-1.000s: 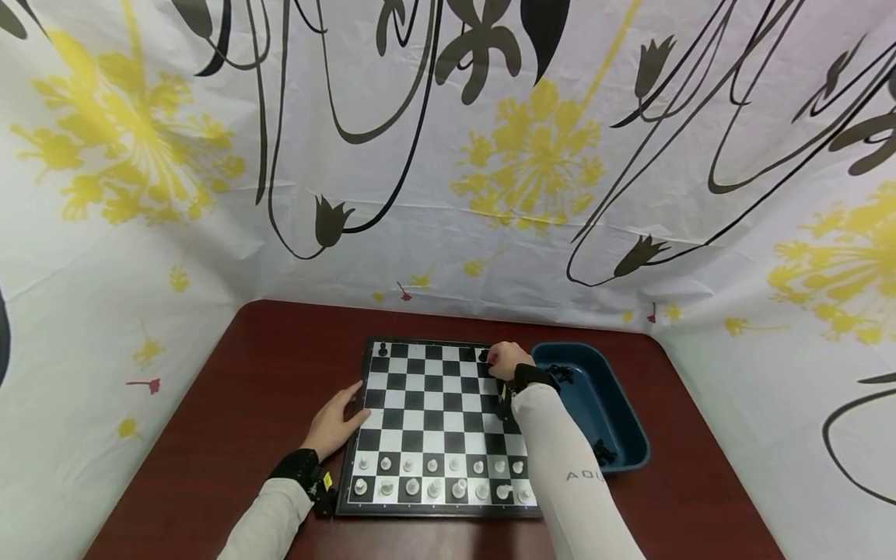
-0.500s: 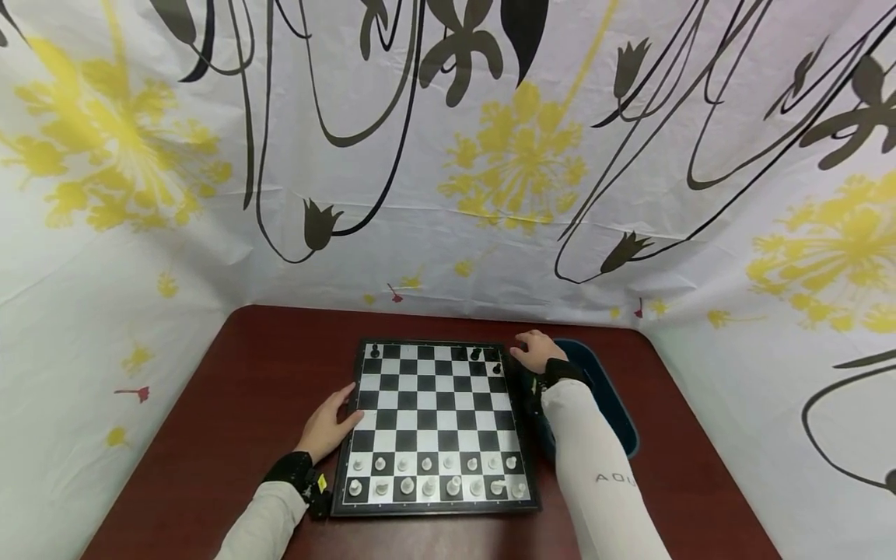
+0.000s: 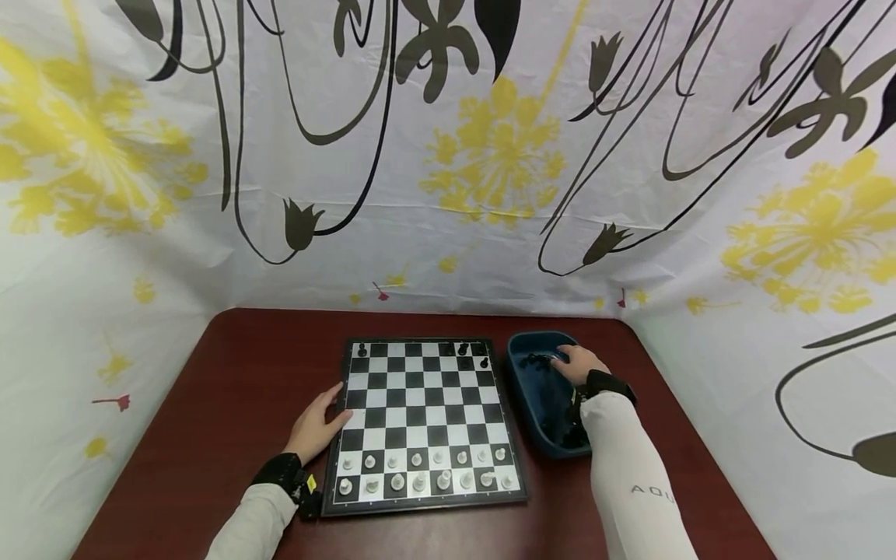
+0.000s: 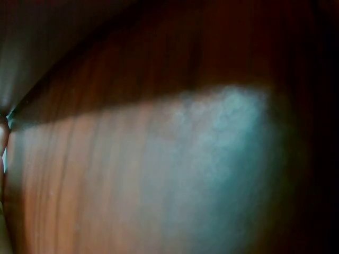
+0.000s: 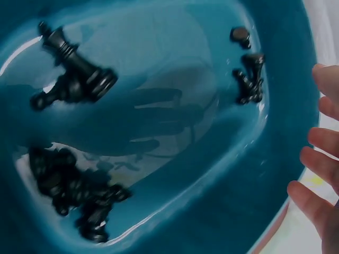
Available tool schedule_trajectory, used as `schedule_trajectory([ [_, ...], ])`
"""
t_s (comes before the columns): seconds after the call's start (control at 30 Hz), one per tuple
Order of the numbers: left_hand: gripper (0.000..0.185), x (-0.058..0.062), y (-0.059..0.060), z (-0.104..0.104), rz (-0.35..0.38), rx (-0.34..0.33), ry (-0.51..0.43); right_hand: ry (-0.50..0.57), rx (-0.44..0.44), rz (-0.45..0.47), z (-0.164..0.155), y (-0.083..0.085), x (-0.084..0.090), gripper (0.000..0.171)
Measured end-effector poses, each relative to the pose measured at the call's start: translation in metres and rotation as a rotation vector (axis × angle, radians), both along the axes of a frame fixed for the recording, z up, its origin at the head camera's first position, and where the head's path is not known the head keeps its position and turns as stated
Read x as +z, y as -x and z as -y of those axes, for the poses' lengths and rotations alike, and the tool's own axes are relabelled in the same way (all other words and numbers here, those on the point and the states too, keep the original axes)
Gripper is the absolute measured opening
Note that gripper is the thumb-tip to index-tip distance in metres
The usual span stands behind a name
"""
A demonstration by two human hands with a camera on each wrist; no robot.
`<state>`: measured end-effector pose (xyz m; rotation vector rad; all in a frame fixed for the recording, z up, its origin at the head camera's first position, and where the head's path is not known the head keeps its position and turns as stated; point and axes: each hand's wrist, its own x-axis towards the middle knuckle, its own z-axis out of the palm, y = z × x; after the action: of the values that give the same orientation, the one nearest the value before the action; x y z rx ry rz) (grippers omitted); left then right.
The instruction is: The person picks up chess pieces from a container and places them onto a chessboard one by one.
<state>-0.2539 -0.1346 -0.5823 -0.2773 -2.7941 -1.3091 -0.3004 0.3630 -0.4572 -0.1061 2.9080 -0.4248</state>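
My left hand (image 3: 313, 429) rests at the left edge of the chessboard (image 3: 420, 397), thumb over the rim, fingers relaxed. In the left wrist view only fingertips (image 4: 4, 137) show at the edge. Over the far end of the blue tray (image 3: 516, 389) is my right hand (image 3: 581, 364). Its fingers (image 5: 323, 159) are apart and hold nothing in the right wrist view. Black chess pieces lie in the tray: a king (image 5: 74, 58), a heap (image 5: 69, 182) and a small group (image 5: 251, 76). On the board's far rows stand a black pawn (image 3: 362, 350), another black pawn (image 3: 484, 362) and a black knight (image 3: 463, 349).
White chess pieces (image 3: 420, 482) fill the two near rows, one of them lying tipped over. The board and tray stand side by side on a dark red table (image 3: 266, 365). A patterned cloth (image 3: 392, 264) hangs behind the table.
My right hand has left a black pawn near the board's far right corner and moved right, over the tray. The left hand stays at the board. The head view has shifted slightly.
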Motion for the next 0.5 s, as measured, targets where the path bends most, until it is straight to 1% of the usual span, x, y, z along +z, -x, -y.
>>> schedule_trajectory([
  [0.17, 0.067, 0.000, 0.000, 0.000, -0.002, -0.002, 0.014, -0.003, -0.024, 0.020, -0.009, -0.009, -0.010, 0.054],
  [0.23, 0.067, 0.001, 0.000, 0.000, -0.001, -0.006, 0.018, 0.000, -0.042, 0.038, -0.011, -0.013, -0.013, 0.055],
  [0.33, 0.067, 0.002, 0.000, -0.001, 0.002, -0.008, 0.008, 0.001, -0.046, 0.053, -0.009, -0.020, -0.018, 0.055],
  [0.43, 0.067, 0.002, 0.000, 0.000, 0.002, -0.007, 0.005, 0.015, -0.037, 0.064, -0.005, -0.027, -0.024, 0.052],
  [0.5, 0.067, 0.001, 0.001, 0.000, -0.001, -0.005, 0.013, 0.034, -0.029, 0.083, -0.001, -0.033, -0.027, 0.046],
])
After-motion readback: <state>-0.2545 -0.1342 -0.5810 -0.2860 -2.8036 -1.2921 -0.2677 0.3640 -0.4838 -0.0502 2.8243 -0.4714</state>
